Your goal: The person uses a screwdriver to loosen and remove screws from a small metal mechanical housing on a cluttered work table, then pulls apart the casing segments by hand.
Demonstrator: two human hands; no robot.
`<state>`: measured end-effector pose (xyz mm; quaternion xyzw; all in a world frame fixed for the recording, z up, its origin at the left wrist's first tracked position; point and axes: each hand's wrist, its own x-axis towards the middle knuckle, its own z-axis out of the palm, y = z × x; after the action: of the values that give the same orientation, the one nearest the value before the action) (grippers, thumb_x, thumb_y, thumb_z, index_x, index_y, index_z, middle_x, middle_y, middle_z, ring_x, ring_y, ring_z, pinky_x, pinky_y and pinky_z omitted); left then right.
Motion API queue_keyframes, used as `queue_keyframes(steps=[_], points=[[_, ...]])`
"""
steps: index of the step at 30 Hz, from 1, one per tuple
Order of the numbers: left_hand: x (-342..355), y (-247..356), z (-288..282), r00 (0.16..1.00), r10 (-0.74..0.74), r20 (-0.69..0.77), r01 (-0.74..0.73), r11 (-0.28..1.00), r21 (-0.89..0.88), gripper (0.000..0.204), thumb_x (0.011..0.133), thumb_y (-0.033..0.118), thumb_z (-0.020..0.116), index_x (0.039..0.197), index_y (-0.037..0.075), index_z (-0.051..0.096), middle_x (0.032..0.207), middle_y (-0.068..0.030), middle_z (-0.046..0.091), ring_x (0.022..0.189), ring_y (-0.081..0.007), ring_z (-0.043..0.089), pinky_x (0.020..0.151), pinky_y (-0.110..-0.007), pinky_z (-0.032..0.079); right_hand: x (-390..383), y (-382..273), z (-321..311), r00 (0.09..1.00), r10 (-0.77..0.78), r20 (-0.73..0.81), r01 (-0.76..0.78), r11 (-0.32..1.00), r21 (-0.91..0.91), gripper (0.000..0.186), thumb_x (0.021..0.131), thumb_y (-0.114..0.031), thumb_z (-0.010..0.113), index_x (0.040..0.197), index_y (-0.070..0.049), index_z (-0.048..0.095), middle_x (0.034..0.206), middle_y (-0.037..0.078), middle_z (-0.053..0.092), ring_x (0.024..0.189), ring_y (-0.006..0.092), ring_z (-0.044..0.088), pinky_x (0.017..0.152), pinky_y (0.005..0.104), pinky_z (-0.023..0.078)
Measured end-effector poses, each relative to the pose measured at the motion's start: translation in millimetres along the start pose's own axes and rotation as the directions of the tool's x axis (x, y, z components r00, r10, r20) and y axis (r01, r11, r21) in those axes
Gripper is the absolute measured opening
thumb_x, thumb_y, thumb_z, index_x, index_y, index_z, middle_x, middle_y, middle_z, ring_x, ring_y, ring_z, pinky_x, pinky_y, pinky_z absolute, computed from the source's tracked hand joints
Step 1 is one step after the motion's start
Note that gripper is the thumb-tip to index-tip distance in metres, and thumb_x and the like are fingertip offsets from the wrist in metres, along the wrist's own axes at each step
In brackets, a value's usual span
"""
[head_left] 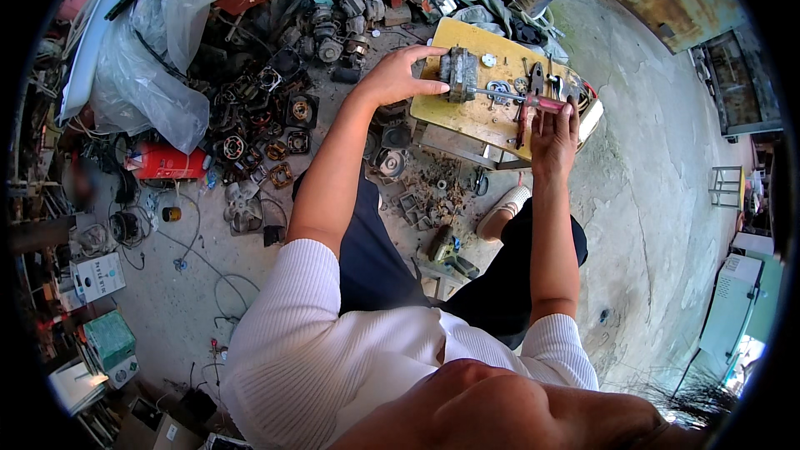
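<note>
My left hand (390, 80) grips a dark grey, blocky motor (458, 75) from its left side, thumb below and fingers above. The motor lies over the left part of a small yellow-topped table (439, 114). In my right hand (554, 140) is a screwdriver (546, 105) with a translucent reddish handle, fingers closed around its end. Its metal shaft points left and reaches the motor's right face; the exact contact of the tip is too small to make out. Near the shaft lie pliers (537, 79) with dark jaws, a round white part (488, 59) and several small metal pieces.
A power drill (450, 252) sits low between my legs. Dismantled motors (329, 42) and loose parts cover the floor to the left, with plastic sheeting (154, 83) and a red canister (167, 162). Cables (200, 254) trail across the concrete. At far right stands a pale green cabinet (733, 300).
</note>
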<state>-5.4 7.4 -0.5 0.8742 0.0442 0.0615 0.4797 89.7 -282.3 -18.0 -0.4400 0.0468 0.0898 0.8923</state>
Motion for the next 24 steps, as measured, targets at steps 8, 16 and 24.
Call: queue_keyframes(steps=[8,16,24], points=[[0.3,5.2,-0.9,1.000,0.009,0.005,-0.009,1.000,-0.005,0.072,0.071,0.040,0.082,0.132,0.012,0.058,0.136,-0.0129,0.056,0.128,-0.0272,0.051,0.106,-0.038,0.039,13.0,7.5,-17.9,0.979,-0.119,0.166,0.122,0.993,-0.008,0.043,0.100,-0.021,0.056,0.140,-0.015,0.043,0.124,0.003,0.057,0.113,0.0167,0.058,0.098,0.0359,0.040],[1.4,-3.8,3.4,0.998,0.045,-0.034,-0.046,0.999,-0.005,0.073,0.069,0.039,0.083,0.132,0.012,0.059,0.133,-0.0166,0.057,0.123,-0.0302,0.054,0.103,-0.039,0.042,6.4,1.2,-10.7,0.986,-0.095,0.134,0.096,0.995,-0.003,0.042,0.099,-0.016,0.056,0.139,-0.012,0.043,0.119,0.007,0.060,0.111,0.0217,0.060,0.101,0.0374,0.044],[-0.3,-1.1,1.2,1.000,0.008,-0.019,-0.008,0.999,0.038,0.072,0.071,0.040,0.082,0.133,0.014,0.058,0.137,-0.0136,0.056,0.127,-0.0276,0.052,0.104,-0.038,0.041,1.6,3.3,-6.6,0.998,-0.005,0.069,0.004,1.000,0.014,0.041,0.101,-0.017,0.054,0.140,-0.016,0.043,0.126,0.004,0.057,0.117,0.0204,0.056,0.099,0.0377,0.043]])
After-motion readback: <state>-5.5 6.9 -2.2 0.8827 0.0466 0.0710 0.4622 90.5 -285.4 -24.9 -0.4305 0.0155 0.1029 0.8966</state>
